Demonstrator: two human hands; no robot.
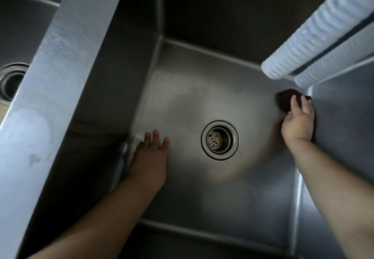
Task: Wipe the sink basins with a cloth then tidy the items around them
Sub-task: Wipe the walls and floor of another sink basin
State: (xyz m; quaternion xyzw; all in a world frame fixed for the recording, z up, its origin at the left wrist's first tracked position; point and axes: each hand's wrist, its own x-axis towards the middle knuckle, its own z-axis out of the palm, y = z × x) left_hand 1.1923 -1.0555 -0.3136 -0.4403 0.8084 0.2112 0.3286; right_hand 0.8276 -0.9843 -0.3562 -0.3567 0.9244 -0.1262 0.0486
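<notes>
- Left hand [150,155]: fingers spread, empty, flat on the basin floor left of the drain strainer [220,139], near the left wall.
- Right hand [298,124]: clamped on a dark cloth [283,100], pressed low at the right wall, right of the strainer.
- Second basin [24,36]: beyond the steel divider [60,66], far left of the strainer; its own drain [11,82] shows. Whether wiped, cannot tell.
- Main basin floor [202,97]: bare, no debris seen; wiping judged under way, corner in hand.
- Ribbed white hoses [315,36]: hang above right of the strainer.
- Outstanding: remaining walls, possibly the second basin, all tidying; surrounding items not in view.
</notes>
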